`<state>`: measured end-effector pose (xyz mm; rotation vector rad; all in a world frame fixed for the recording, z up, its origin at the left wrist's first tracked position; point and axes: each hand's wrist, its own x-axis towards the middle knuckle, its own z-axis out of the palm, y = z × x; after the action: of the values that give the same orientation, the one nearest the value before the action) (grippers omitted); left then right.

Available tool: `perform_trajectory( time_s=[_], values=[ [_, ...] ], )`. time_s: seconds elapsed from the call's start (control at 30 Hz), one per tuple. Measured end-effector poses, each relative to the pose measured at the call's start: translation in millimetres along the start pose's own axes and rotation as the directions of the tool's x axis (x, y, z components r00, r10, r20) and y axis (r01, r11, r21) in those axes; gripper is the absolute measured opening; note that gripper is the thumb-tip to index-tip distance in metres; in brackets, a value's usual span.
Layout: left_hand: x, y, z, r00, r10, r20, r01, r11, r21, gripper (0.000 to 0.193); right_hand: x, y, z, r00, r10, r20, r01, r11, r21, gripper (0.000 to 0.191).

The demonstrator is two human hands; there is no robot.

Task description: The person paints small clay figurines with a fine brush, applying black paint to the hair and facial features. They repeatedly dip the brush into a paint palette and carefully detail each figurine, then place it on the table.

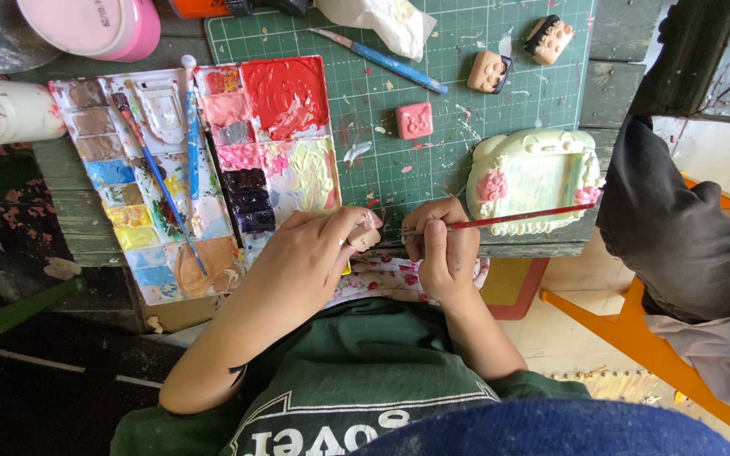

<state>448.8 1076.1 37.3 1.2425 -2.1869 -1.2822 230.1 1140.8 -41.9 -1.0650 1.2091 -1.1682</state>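
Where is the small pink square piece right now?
In the head view, the small pink square piece lies untouched on the green cutting mat, between the paint palette and the cream frame-shaped piece.

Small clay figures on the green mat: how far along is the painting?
Done: the pink square piece looks coated. In hand: the left hand holds a small beige piece while the right hand applies a red-handled brush. Left: two tan figures appear partly painted.

Camera: one, worn on my head
Facing: straight down past my chest onto the green cutting mat (466, 127) and paint palette (196, 169)
Nearness: close, at arm's length
Shared views: none, single view
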Motion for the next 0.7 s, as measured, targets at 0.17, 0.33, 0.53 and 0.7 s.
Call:
perform_trajectory(
  time_s=[0.17,0.33,0.53,0.7],
  values=[
    [-0.2,0.1,-0.3,1.000,-0.004,0.005,0.004,1.000,0.003,0.030,1.1,-0.5,0.5,1.000,-0.013,0.001,0.013,1.000,-0.006,0.025],
    [-1.0,-0.5,0.2,1.000,-0.024,0.015,0.024,1.000,0.005,0.028,0.8,-0.6,2.1,1.000,-0.003,-0.001,0.003,1.000,0.002,0.024],
    [-1.5,-1.1,2.4,1.000,-0.005,0.011,0.004,1.000,0.022,0.027,0.1,0.3,2.9,1.000,0.007,-0.009,-0.007,1.000,0.013,0.022],
    [-2.5,-1.9,2.6,1.000,0.007,0.021,-0.007,1.000,0.023,0.029,-0.4,0.6,2.9,1.000,0.018,-0.010,-0.018,1.000,0.015,0.020]
  ],
)
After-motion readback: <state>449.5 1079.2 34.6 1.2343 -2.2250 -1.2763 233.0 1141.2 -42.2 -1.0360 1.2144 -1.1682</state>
